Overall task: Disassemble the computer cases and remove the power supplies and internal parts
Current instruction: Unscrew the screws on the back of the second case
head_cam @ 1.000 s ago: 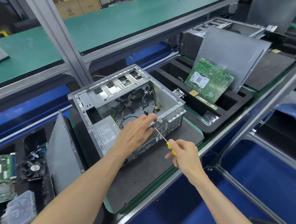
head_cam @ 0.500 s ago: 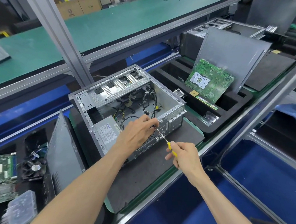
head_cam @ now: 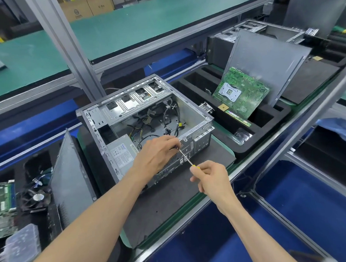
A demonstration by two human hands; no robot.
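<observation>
Slipping risked: screwdriver [head_cam: 187, 159] gripped by right hand [head_cam: 210, 180], tip steadied by left hand [head_cam: 157, 154] fingers at computer case [head_cam: 147, 120] 6 o'clock edge; screw could be stripped.

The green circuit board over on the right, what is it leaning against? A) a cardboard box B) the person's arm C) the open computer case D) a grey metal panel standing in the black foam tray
D: the green circuit board sits tilted in the black foam tray, its back resting on the grey metal panel, apart from the open computer case.
</observation>
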